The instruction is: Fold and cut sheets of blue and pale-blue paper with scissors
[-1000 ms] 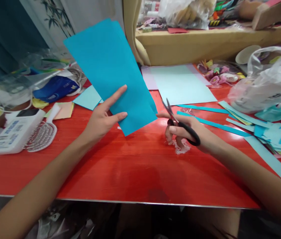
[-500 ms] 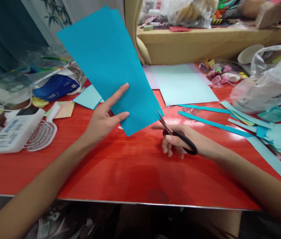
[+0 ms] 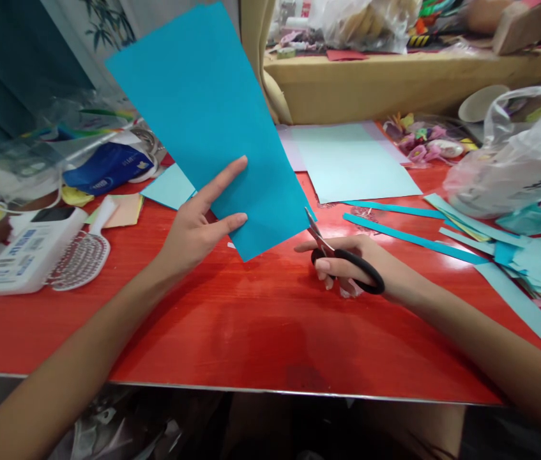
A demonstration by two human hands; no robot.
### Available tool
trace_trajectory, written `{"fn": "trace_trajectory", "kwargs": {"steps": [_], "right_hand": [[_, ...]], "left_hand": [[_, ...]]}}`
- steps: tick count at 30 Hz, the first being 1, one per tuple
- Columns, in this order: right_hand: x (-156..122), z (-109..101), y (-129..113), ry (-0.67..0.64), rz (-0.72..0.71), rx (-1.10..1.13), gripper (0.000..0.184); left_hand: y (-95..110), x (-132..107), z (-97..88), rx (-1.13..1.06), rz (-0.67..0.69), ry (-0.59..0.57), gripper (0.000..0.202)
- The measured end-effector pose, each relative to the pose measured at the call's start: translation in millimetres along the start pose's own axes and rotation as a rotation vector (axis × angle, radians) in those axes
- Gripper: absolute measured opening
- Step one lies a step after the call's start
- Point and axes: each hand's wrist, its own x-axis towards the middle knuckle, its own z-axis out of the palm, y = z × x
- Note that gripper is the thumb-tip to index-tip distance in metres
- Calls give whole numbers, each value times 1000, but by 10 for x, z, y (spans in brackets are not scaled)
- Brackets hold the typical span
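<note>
Left fingers point(image 3: 225, 181) grip bright-blue rectangular paper point(image 3: 203, 121); right fingers point(image 3: 328, 266) hold black-handled metal scissors point(image 3: 324, 246) — blades have reached the paper's right edge, apparently cutting.

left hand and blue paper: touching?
Touching. The head view shows it: the left hand has its thumb and index finger laid on the near face of the blue paper, covering part of it.
</note>
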Motion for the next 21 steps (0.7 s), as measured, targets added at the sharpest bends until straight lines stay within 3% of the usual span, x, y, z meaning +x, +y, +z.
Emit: {"fn": "trace_trajectory", "kwargs": {"steps": [21], "right_hand": [[-15,25,-28,23,9,4,47]], "left_hand": [[5,2,-9,-45,47,-16,54]]}}
